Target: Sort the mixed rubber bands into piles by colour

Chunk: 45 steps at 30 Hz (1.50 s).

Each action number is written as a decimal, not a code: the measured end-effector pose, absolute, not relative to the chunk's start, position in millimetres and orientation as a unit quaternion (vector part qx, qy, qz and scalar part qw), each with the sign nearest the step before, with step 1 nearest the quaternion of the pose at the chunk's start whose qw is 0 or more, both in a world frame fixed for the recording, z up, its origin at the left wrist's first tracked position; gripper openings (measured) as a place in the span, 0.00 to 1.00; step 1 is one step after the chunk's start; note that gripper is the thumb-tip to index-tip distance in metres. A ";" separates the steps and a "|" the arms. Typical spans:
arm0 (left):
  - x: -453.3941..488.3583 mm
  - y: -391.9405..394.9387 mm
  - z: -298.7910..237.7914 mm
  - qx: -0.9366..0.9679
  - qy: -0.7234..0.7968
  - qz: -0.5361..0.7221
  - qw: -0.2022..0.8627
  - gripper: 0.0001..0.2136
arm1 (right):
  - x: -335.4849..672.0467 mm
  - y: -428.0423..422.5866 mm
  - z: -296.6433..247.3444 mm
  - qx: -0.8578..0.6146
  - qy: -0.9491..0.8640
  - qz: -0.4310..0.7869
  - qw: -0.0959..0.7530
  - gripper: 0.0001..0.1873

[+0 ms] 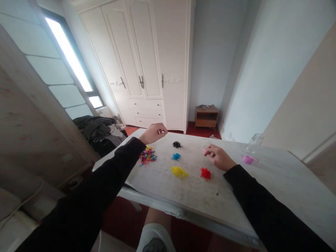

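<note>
Nothing here for you to read, no words, labels, brands, numbers or signs legible on the table (275, 182), none on the white wardrobe (147, 52), none on the small coloured piles (179, 171)

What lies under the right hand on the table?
A few pink pieces show at the fingertips of the right hand; anything beneath the palm is covered.
</note>
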State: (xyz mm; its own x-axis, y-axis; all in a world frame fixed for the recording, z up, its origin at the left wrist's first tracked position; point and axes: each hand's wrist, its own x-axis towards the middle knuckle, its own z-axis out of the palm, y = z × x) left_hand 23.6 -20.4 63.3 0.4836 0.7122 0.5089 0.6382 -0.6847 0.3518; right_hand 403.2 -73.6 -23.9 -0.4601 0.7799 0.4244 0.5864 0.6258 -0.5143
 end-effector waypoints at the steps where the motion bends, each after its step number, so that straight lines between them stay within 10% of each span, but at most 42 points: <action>1: 5.8 -18.3 62.3 0.850 0.435 0.290 0.059 0.12 | 402.3 -73.9 -23.8 -0.407 -0.841 0.149 0.323 0.13; 14: -82.5 -12.5 -8.9 0.783 0.592 0.164 0.097 0.08 | 400.0 -75.1 -25.1 -0.403 -0.850 0.145 0.306 0.10; 45: -117.8 -32.1 8.2 0.724 0.625 0.101 0.275 0.11 | 398.3 -78.1 -23.6 -0.395 -0.859 0.159 0.283 0.08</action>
State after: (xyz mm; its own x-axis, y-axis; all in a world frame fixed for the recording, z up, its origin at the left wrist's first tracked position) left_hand -117.8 -32.1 8.2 0.1984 0.9601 -0.1972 0.8485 -0.0676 0.5248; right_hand 398.3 -78.1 -23.6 -0.5268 0.7696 0.3608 0.5893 0.6366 -0.4974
